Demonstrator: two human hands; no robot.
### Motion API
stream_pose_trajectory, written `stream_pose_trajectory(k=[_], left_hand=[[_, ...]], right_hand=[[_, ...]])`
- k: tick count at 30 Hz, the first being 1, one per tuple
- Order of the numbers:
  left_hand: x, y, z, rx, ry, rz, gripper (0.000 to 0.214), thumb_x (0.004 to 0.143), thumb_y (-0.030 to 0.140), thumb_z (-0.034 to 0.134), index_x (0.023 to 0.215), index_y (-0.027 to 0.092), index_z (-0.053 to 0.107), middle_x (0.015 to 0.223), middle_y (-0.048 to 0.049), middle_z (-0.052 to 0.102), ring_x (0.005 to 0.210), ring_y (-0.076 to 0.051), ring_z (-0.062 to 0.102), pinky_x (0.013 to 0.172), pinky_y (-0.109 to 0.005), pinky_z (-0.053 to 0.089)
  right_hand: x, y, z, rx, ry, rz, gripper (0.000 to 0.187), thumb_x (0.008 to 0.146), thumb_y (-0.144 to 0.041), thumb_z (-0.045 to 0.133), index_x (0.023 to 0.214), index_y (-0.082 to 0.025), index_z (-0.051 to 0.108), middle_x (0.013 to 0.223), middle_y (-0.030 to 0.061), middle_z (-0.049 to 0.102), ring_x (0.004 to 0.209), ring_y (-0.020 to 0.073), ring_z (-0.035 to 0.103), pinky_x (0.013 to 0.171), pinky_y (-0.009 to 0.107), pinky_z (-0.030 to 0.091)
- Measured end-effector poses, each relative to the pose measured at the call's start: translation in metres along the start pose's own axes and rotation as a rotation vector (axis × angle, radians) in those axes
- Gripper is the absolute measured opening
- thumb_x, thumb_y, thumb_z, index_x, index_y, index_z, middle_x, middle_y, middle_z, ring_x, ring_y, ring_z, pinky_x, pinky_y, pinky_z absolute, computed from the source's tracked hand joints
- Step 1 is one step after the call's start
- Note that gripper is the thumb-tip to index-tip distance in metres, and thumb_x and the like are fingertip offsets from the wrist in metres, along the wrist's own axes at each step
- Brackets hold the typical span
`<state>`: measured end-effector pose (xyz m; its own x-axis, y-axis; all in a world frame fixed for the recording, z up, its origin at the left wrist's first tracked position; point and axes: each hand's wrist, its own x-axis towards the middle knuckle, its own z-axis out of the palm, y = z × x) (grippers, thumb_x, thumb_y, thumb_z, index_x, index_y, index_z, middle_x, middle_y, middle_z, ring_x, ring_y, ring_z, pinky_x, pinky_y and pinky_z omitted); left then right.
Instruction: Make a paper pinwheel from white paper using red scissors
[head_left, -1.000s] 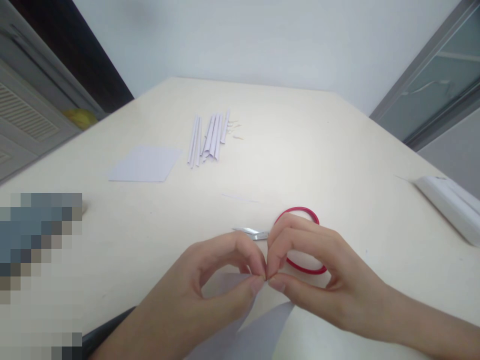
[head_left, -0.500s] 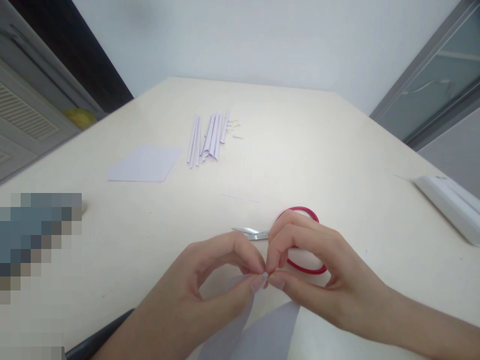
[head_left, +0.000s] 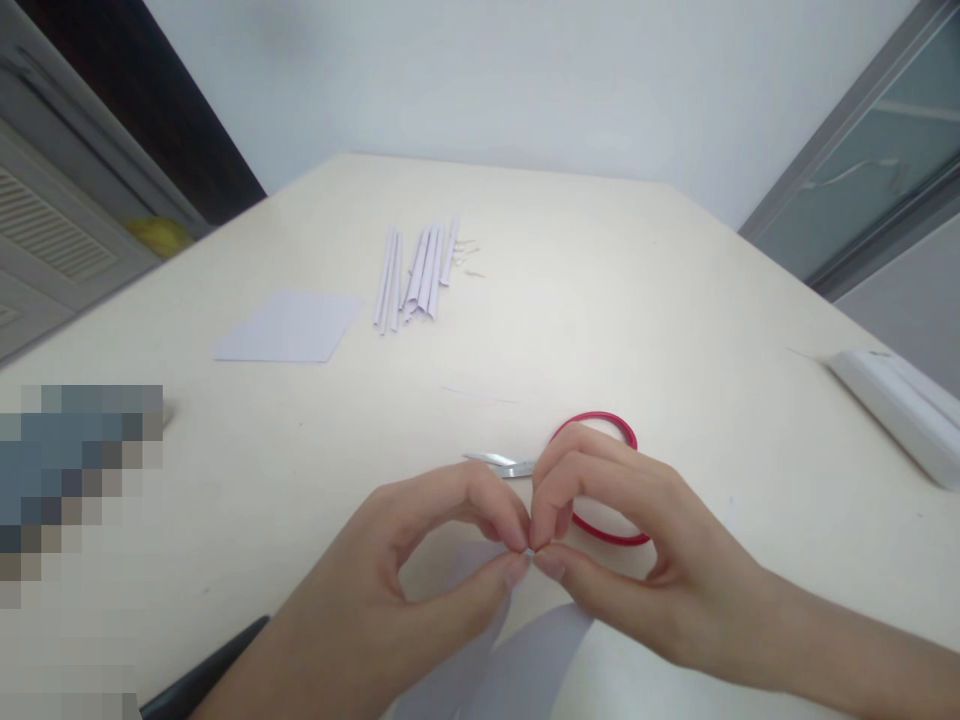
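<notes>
My left hand [head_left: 420,590] and my right hand [head_left: 637,550] meet fingertip to fingertip near the table's front edge. Both pinch the top corner of a pale lilac paper sheet [head_left: 517,660], which hangs down between them and runs out of the bottom of the view. Just behind my right hand lie scissors with a red loop handle [head_left: 600,480], their metal blades pointing left. The hand covers part of the handle.
On the cream table [head_left: 637,300], a bundle of rolled paper sticks [head_left: 416,272] lies at the back, with small scraps beside it and a flat lilac paper square [head_left: 289,327] to its left. A white oblong object [head_left: 892,410] sits at the right edge. A dark object [head_left: 202,680] pokes in bottom left.
Almost nothing: the fingertips shift slightly on the paper corner and the hanging sheet moves a little.
</notes>
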<state>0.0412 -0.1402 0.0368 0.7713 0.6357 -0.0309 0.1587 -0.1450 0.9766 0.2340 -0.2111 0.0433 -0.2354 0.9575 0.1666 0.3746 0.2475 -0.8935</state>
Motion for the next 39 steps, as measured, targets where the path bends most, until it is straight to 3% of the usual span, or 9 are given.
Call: stream_pose_trajectory(k=[15, 19, 22, 24, 28, 33, 39], left_hand=[[-0.002, 0.002, 0.001, 0.142, 0.077, 0.084, 0.019, 0.085, 0.007, 0.057, 0.080, 0.025, 0.063, 0.081, 0.0077, 0.069, 0.077, -0.008, 0.066, 0.074, -0.014, 0.051], [-0.004, 0.002, -0.001, 0.157, 0.108, 0.081, 0.019, 0.085, 0.009, 0.059, 0.080, 0.026, 0.064, 0.080, 0.0077, 0.069, 0.077, -0.009, 0.066, 0.074, -0.016, 0.051], [-0.004, 0.002, -0.004, 0.169, 0.134, 0.045, 0.019, 0.085, 0.011, 0.059, 0.078, 0.027, 0.064, 0.079, 0.0071, 0.068, 0.078, -0.011, 0.065, 0.075, -0.019, 0.051], [-0.003, 0.002, -0.005, 0.157, 0.158, 0.022, 0.019, 0.085, 0.012, 0.060, 0.077, 0.028, 0.064, 0.079, 0.0075, 0.068, 0.079, -0.011, 0.065, 0.075, -0.019, 0.050], [-0.002, 0.003, -0.006, 0.121, 0.198, 0.014, 0.019, 0.086, 0.013, 0.060, 0.077, 0.029, 0.064, 0.080, 0.0082, 0.067, 0.078, -0.011, 0.064, 0.073, -0.018, 0.050], [-0.004, 0.004, -0.006, 0.100, 0.205, 0.001, 0.019, 0.085, 0.014, 0.062, 0.075, 0.029, 0.065, 0.078, 0.0080, 0.067, 0.077, -0.011, 0.064, 0.072, -0.017, 0.050], [-0.005, 0.005, -0.009, 0.038, 0.218, -0.066, 0.013, 0.085, 0.020, 0.065, 0.077, 0.029, 0.068, 0.077, 0.0059, 0.068, 0.072, -0.012, 0.063, 0.068, -0.018, 0.049]], right_hand=[[0.000, 0.000, 0.003, -0.043, 0.022, 0.047, 0.025, 0.077, 0.001, 0.064, 0.085, -0.021, 0.057, 0.089, -0.0035, 0.056, 0.081, 0.0113, 0.056, 0.072, 0.024, 0.045], [0.002, -0.003, -0.002, -0.056, 0.014, 0.019, 0.019, 0.083, -0.003, 0.064, 0.085, -0.021, 0.058, 0.090, -0.0032, 0.057, 0.082, 0.0114, 0.057, 0.073, 0.024, 0.046], [0.006, -0.004, -0.016, -0.201, 0.050, 0.022, 0.012, 0.090, -0.010, 0.061, 0.090, -0.022, 0.059, 0.095, -0.0016, 0.058, 0.083, 0.0127, 0.058, 0.073, 0.026, 0.047], [0.008, -0.002, -0.026, -0.412, 0.079, 0.052, 0.012, 0.091, -0.011, 0.058, 0.094, -0.022, 0.059, 0.101, 0.0003, 0.058, 0.084, 0.0145, 0.058, 0.074, 0.029, 0.047], [0.009, 0.010, -0.035, -0.721, -0.017, 0.203, 0.014, 0.091, -0.014, 0.058, 0.102, -0.022, 0.059, 0.103, 0.0048, 0.059, 0.091, 0.0221, 0.058, 0.078, 0.039, 0.050], [0.008, 0.018, -0.030, -0.793, -0.150, 0.267, 0.020, 0.088, -0.014, 0.060, 0.107, -0.021, 0.059, 0.104, 0.0064, 0.060, 0.089, 0.0242, 0.059, 0.073, 0.040, 0.053], [0.005, 0.015, -0.027, -0.836, -0.127, 0.298, 0.013, 0.090, -0.027, 0.059, 0.101, -0.019, 0.059, 0.097, 0.0063, 0.063, 0.081, 0.0239, 0.062, 0.070, 0.041, 0.053]])
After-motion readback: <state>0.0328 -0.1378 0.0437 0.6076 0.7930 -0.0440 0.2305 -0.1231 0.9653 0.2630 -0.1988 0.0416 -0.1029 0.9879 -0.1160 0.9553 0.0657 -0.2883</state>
